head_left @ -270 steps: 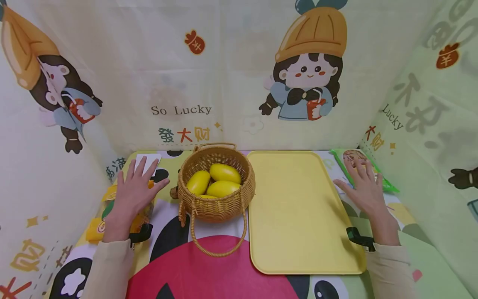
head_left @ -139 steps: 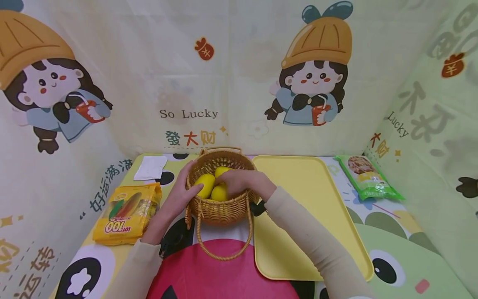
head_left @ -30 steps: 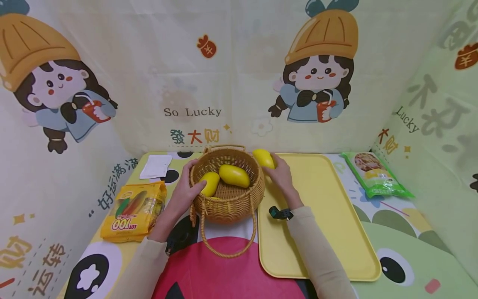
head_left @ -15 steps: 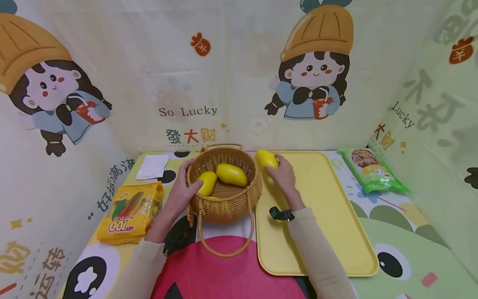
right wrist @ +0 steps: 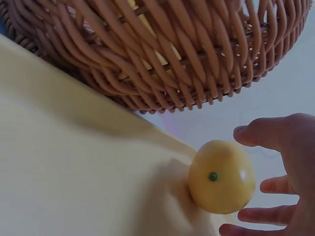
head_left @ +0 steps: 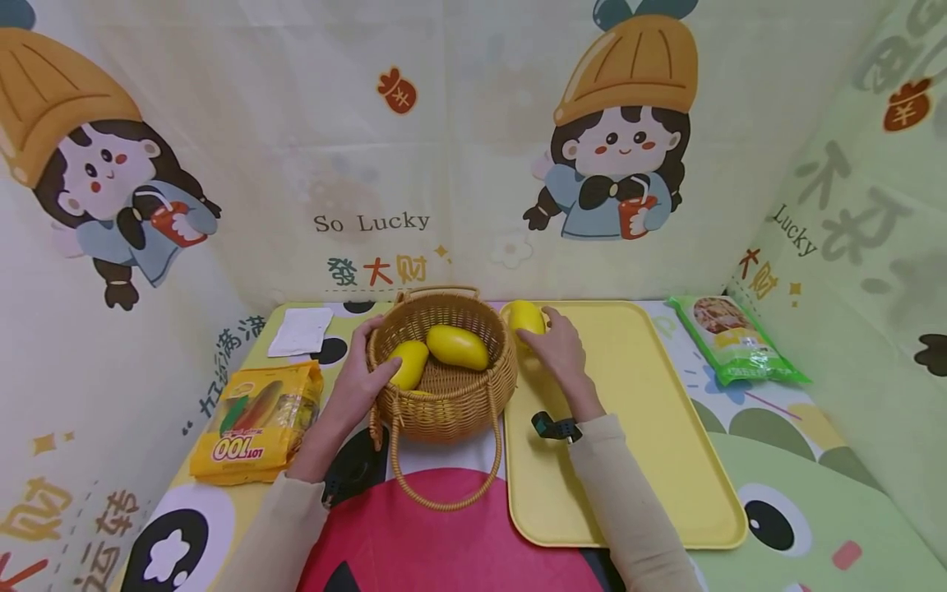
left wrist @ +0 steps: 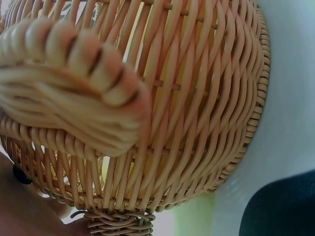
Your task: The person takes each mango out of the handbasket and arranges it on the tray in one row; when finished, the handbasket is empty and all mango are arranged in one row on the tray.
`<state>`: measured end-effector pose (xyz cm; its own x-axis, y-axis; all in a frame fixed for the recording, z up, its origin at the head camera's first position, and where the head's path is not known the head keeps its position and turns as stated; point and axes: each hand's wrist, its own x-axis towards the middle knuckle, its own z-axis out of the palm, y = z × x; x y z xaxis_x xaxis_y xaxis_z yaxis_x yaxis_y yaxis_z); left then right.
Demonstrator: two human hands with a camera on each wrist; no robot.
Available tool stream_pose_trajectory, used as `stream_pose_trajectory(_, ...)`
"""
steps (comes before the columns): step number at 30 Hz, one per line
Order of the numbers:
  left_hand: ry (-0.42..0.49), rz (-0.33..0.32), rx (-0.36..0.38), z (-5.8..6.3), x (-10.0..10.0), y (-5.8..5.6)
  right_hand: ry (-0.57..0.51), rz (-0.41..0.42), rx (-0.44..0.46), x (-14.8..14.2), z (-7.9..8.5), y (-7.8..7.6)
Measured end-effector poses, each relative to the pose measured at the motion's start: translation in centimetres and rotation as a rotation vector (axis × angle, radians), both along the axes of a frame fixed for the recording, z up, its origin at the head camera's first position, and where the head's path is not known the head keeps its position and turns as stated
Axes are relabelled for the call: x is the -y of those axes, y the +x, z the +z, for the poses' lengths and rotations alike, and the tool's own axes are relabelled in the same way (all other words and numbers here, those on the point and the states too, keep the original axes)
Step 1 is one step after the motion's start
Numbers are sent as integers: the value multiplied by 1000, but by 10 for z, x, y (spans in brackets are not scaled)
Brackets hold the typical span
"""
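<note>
My left hand holds the left rim of a round wicker basket, its thumb over the inside edge. Inside the basket lie two yellow mangoes, one to the left and one behind it; a sliver of another shows at the near wall. Another mango sits at the far left corner of a yellow tray. Around that mango my right hand has its fingers spread; in the right wrist view a gap shows between the thumb and the mango. The left wrist view shows mostly basket weave.
Left of the basket lie an orange snack bag and a white packet. A green bag lies beyond the tray's right edge. The basket's looped handle hangs toward the front. Printed cloth walls enclose the table.
Earlier my hands were apart, then the left took the basket's rim and the right reached in. A mango has gone from the basket to the tray's far left corner; the right hand's fingers have loosened around it.
</note>
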<state>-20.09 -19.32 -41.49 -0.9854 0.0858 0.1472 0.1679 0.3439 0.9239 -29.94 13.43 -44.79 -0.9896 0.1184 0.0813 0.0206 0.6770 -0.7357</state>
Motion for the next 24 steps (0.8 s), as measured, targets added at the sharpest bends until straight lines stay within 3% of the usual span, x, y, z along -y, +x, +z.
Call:
stream_pose_trajectory(4,0,0,4,0,0,0,-50,15,-33,-1,6,1)
stream_pose_trajectory(13,1,-8,-8,-1,0,0,-189,86,-201,0,26,8)
stream_pose_trajectory(24,0,-17,-20,0,1,0,-196,248,-300,19,62,26)
